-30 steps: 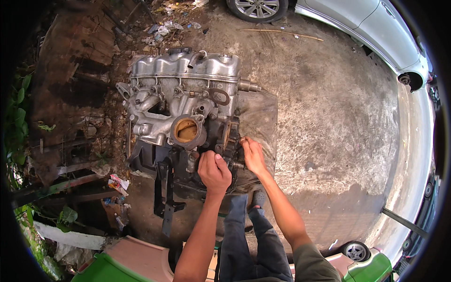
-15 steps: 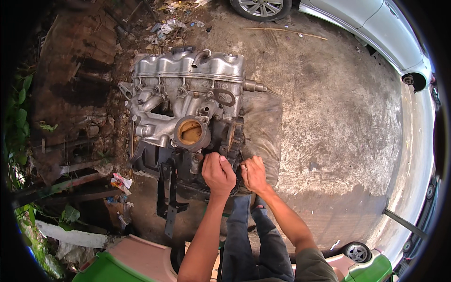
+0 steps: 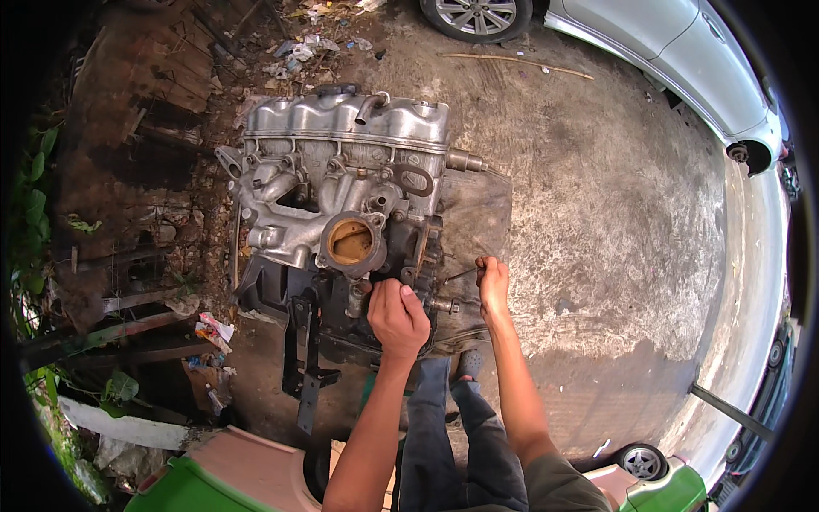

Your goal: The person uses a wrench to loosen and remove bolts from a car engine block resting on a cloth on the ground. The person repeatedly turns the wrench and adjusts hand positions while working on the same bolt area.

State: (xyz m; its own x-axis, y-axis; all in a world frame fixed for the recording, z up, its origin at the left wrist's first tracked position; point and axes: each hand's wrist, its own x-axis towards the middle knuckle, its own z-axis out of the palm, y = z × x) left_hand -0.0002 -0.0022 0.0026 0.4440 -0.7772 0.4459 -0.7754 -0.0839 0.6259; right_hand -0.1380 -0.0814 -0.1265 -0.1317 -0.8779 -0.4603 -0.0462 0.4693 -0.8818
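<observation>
A silver and black car engine (image 3: 345,154) stands on the ground in front of me, with a round throttle opening (image 3: 351,241) at its intake manifold. My left hand (image 3: 398,320) is closed against the engine's dark lower side, just below that opening; whatever its curled fingers grip is hidden. To the right of the engine, my right hand (image 3: 494,288) is closed on a thin dark metal rod (image 3: 461,276), which points left toward the block. The rod's exact kind is too small to tell. A short metal shaft (image 3: 448,305) sticks out of the block between my hands.
Beneath the engine's right side lies a flat sheet (image 3: 478,213). A black metal bracket (image 3: 304,358) hangs at the front left. Rubble and litter (image 3: 299,53) lie at the far left. A silver car (image 3: 631,34) is parked at the back right; green and pink bodywork (image 3: 230,474) is nearest me.
My right hand has moved right and slightly farther away from the engine, bringing the thin rod and the short shaft into sight. My left hand stays in place.
</observation>
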